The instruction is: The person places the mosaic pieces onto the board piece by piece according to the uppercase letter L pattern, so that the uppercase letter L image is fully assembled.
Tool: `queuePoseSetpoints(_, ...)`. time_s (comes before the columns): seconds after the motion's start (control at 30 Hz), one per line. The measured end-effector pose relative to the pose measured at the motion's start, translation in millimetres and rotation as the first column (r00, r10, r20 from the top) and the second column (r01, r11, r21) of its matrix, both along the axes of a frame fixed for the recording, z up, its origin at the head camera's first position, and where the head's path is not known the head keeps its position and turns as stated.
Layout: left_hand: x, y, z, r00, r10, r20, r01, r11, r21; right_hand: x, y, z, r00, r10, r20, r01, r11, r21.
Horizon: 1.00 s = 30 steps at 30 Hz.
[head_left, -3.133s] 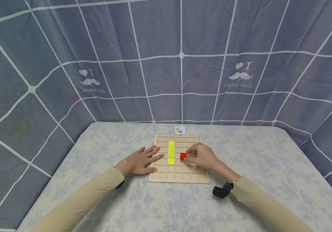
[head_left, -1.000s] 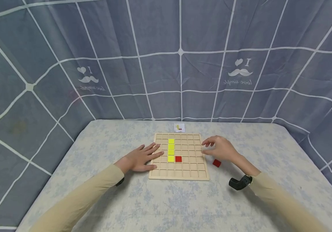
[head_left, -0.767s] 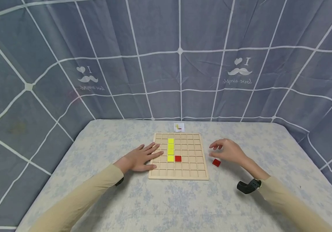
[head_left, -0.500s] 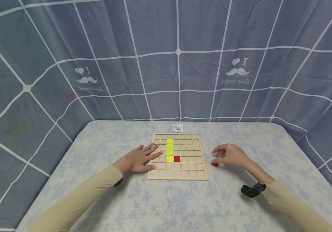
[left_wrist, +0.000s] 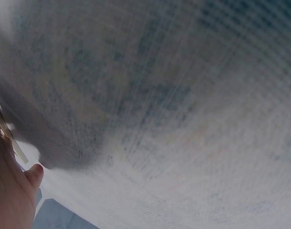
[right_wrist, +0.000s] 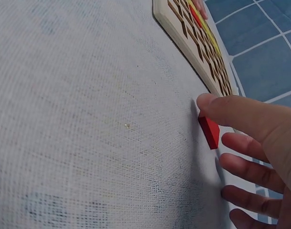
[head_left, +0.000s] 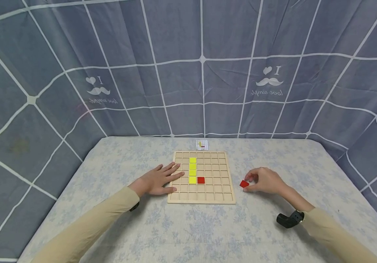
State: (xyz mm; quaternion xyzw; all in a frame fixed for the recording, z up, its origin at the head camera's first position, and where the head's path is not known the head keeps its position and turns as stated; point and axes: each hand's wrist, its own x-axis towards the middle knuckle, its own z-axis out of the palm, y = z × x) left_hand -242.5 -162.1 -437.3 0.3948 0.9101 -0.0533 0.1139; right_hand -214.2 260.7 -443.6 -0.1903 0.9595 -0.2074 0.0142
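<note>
My left hand [head_left: 158,180] lies with spread, straight fingers over the left edge of a wooden grid board [head_left: 214,197]. Off the board's right side, my right hand [head_left: 267,180] pinches a small red square tile [head_left: 244,184] between thumb and fingers. In the right wrist view the thumb covers the upper end of that red tile [right_wrist: 210,131], which stands tilted close over the cloth. On the board, several yellow tiles [head_left: 192,166] form a column. Another red tile [head_left: 201,180] sits in the cell just right of the lowest yellow one.
Behind the board lies a small card [head_left: 202,145] printed with a grid, a yellow column and a red bar. A pale floral cloth [head_left: 188,233] covers the table. Blue-grey checked curtains [head_left: 175,84] enclose the back and sides.
A red tile was set in the board beside the lowest yellow tile. My right hand then moved right, off the board, and took hold of another red tile. The left hand stayed put.
</note>
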Motion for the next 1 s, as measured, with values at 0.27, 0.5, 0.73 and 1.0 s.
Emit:
queuePoseSetpoints(0.27, 0.0, 0, -0.2, 1.0, -0.002, 0.009, 0.001, 1.0, 0.012, 0.1, 1, -0.4, 0.999, -0.032, 0.012, 0.032, 0.999, -0.01)
queuePoseSetpoints(0.5, 0.0, 1, -0.5, 1.0, 0.009, 0.008, -0.009, 1.0, -0.001, -2.6, 5, -4.1, 0.999, -0.032, -0.01, 0.032, 0.999, -0.012)
queuePoseSetpoints(0.73, -0.1, 1, -0.3, 1.0, 0.009, 0.005, -0.009, 1.0, -0.002, -4.7, 2, -3.4, 0.999, -0.017, -0.049, 0.018, 1.0, 0.012)
queuePoseSetpoints(1.0, -0.4, 1, 1.0, 1.0, 0.004, 0.004, -0.004, 1.0, -0.009, -6.9, -9, 2.0, 0.995, -0.02, -0.097, 0.023, 1.0, 0.022)
